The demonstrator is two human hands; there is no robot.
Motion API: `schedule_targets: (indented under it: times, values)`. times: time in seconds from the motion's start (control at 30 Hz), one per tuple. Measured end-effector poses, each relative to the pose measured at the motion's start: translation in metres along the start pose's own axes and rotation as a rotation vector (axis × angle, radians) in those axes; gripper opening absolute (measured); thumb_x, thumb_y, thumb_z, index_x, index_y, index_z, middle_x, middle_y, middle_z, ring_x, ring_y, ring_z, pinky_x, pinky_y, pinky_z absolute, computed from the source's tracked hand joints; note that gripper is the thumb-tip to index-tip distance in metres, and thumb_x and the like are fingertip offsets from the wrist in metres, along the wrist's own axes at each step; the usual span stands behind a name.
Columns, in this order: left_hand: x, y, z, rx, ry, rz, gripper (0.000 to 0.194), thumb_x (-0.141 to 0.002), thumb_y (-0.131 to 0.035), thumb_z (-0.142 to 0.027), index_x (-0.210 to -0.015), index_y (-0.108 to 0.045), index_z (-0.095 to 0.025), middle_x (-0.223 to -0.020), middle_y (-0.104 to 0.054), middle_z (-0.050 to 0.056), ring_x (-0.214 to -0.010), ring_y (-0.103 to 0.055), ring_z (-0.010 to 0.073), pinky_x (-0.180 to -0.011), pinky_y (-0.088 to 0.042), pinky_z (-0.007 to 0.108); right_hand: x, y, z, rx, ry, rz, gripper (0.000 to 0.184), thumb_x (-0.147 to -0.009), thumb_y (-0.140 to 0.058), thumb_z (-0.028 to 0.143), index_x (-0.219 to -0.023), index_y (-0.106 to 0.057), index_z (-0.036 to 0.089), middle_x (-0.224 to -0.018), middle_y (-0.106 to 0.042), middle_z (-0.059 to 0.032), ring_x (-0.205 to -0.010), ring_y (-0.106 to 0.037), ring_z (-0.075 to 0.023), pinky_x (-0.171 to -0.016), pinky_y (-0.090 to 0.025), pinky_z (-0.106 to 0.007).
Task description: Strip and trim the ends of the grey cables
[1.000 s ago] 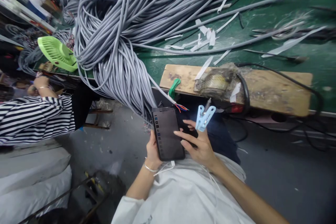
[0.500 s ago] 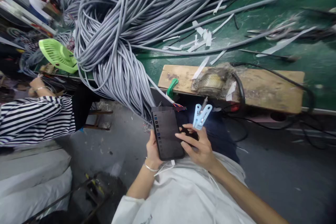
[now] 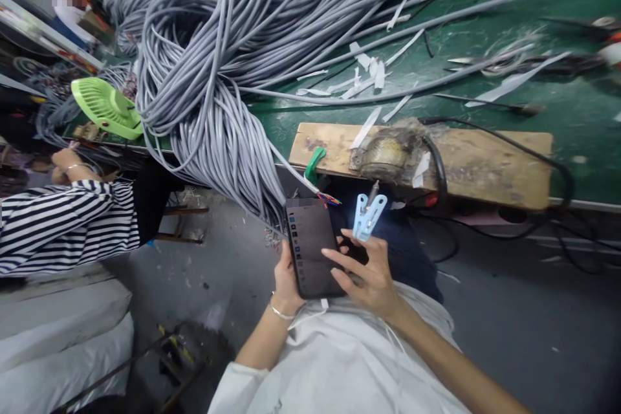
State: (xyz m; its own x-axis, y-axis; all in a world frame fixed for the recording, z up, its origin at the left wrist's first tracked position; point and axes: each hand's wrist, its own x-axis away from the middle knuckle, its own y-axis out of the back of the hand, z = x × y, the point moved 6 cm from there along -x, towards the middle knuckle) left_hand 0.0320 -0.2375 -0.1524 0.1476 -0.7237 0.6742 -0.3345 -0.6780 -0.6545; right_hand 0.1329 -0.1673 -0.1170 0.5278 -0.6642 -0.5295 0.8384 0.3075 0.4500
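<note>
My left hand [image 3: 287, 278] is closed round the left edge of a black smartphone [image 3: 315, 252], whose dim screen shows a list with small icons. A white cable [image 3: 310, 317] runs from the phone's bottom end. My right hand [image 3: 371, 275] is open, its index finger stretched over the right side of the screen; whether it touches the glass I cannot tell. A light blue clothes peg [image 3: 369, 217] with a metal tip at its top overlaps the right hand's far fingers. Just beyond the phone lies a grey cable end with bared coloured wires [image 3: 328, 198].
Bundles of grey cable [image 3: 208, 71] hang over the edge of the green bench [image 3: 504, 97]. A wooden board [image 3: 495, 162] bears a grimy lump and black cord. White tape scraps, pliers [image 3: 553, 63] and a green fan [image 3: 104, 107] lie about. A co-worker's striped sleeve [image 3: 72, 220] shows left.
The view has shifted slightly, with the bench things a little further left. The phone and left hand sit slightly further right in the picture. My right index finger stays over the screen.
</note>
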Motion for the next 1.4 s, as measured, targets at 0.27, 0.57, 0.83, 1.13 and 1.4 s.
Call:
schedule_targets:
  times: [0.27, 0.57, 0.83, 1.13, 1.4]
  values:
    - [-0.002, -0.003, 0.003, -0.014, -0.023, -0.068, 0.063, -0.084, -0.036, -0.056, -0.111, -0.060, -0.004, -0.109, -0.065, 0.018, -0.118, -0.049, 0.0295, -0.103, -0.031, 0.043, 0.007, -0.012, -0.018, -0.331, -0.405, 0.141, 0.054, -0.077, -0.052, 0.025, -0.129, -0.038, 0.022, -0.105, -0.046, -0.0081, -0.086, -0.051, -0.0183, -0.065, -0.050, -0.028]
    - [-0.005, 0.004, 0.000, 0.005, -0.106, -0.162, 0.051, -0.087, -0.038, -0.048, -0.096, -0.067, -0.008, -0.091, -0.072, 0.012, -0.105, -0.059, 0.0251, -0.102, -0.034, 0.038, 0.013, -0.023, -0.018, -0.448, -0.537, 0.316, 0.055, -0.071, -0.050, 0.024, -0.125, -0.039, 0.020, -0.112, -0.046, -0.0082, -0.101, -0.048, -0.0205, -0.082, -0.046, -0.031]
    - [-0.004, 0.000, 0.001, 0.016, -0.051, -0.160, 0.059, -0.089, -0.028, -0.049, -0.087, -0.068, -0.007, -0.087, -0.072, 0.014, -0.108, -0.057, 0.0255, -0.103, -0.033, 0.040, 0.021, -0.026, -0.022, -0.539, -0.552, 0.387, 0.064, -0.071, -0.052, 0.023, -0.132, -0.031, 0.022, -0.123, -0.044, -0.0093, -0.112, -0.045, -0.0219, -0.090, -0.043, -0.035]
    - [-0.005, -0.004, 0.000, -0.019, -0.028, -0.073, 0.060, -0.085, -0.036, -0.054, -0.091, -0.068, -0.005, -0.089, -0.071, 0.017, -0.113, -0.054, 0.0298, -0.103, -0.033, 0.045, 0.017, -0.025, -0.020, -0.496, -0.492, 0.385, 0.065, -0.073, -0.050, 0.023, -0.134, -0.030, 0.020, -0.123, -0.045, -0.0094, -0.111, -0.046, -0.0210, -0.088, -0.045, -0.034]
    - [0.000, 0.006, -0.007, -0.054, -0.166, -0.154, 0.036, -0.078, -0.056, -0.044, -0.092, -0.069, -0.014, -0.093, -0.072, 0.009, -0.114, -0.053, 0.0271, -0.103, -0.035, 0.041, -0.005, -0.009, -0.006, 0.139, -0.187, 0.072, 0.052, -0.081, -0.052, 0.036, -0.130, -0.042, 0.023, -0.115, -0.045, -0.0124, -0.099, -0.046, -0.0259, -0.083, -0.041, -0.041]
